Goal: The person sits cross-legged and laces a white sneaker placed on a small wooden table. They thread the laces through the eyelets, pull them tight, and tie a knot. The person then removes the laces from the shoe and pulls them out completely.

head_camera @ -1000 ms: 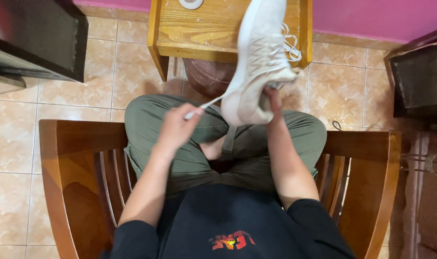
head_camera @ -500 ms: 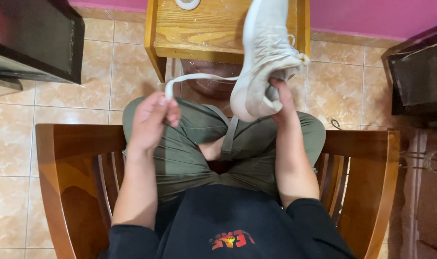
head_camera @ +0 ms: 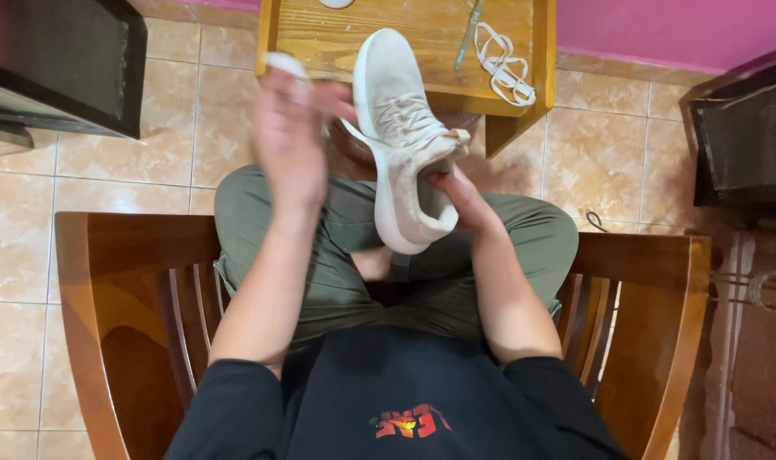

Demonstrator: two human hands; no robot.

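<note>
While seated: person holds a shoe [head_camera: 405, 145] over the lap.
Right hand [head_camera: 456, 200]: grip inside the heel opening.
Left hand [head_camera: 290, 128]: raised, clenched on a white lace [head_camera: 283, 62].
Surface [head_camera: 405, 34]: wooden, a second lace [head_camera: 504, 64] coiled on it.

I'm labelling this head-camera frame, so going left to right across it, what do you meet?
Dark cabinet → left hand pulling a white lace → white sneaker → right hand at the sneaker's heel opening → loose white lace on the small wooden table → dark furniture at the right edge.
</note>
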